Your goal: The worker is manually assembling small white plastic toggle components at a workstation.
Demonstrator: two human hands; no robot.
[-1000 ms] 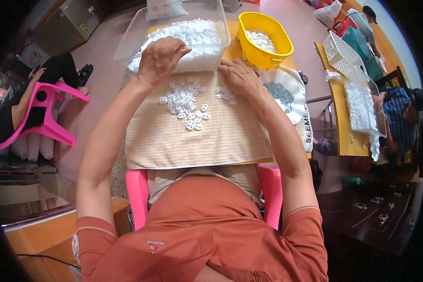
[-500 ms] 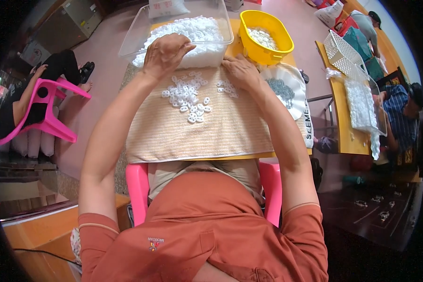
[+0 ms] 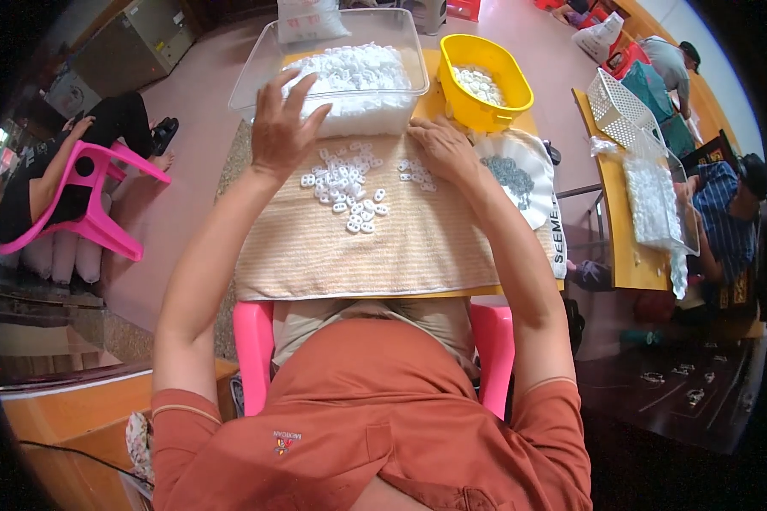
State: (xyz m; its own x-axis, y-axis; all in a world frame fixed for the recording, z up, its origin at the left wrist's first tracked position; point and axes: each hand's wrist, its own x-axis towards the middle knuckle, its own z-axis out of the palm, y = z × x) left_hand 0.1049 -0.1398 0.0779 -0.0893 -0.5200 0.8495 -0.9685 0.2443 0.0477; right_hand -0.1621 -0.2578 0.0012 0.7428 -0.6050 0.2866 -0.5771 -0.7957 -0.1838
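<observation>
My left hand [image 3: 285, 128] is raised at the near left side of a clear plastic bin [image 3: 245, 95]. Its fingers are spread and nothing shows in them. The bin holds a heap of small white plastic pieces [image 3: 354, 68]. My right hand [image 3: 443, 149] rests palm down by the bin's near right corner, its fingers stretched out and partly hidden. A pile of white two-hole oval pieces [image 3: 343, 180] lies on the striped towel [image 3: 358, 264] between my arms. Beside my right hand sits a smaller cluster of the same pieces [image 3: 416, 174].
A yellow basin [image 3: 510, 94] with off-white pieces stands behind my right hand. Right of my forearm lies a white fluted dish [image 3: 537, 166] with grey translucent pieces [image 3: 510, 177]. Another person [image 3: 726, 204] sits at the table on the right; a pink chair [image 3: 102, 217] stands left.
My left hand has drawn back a little from over the bin and its closed fingers have spread. My right hand stays by the bin's corner. The whole view has shifted slightly.
</observation>
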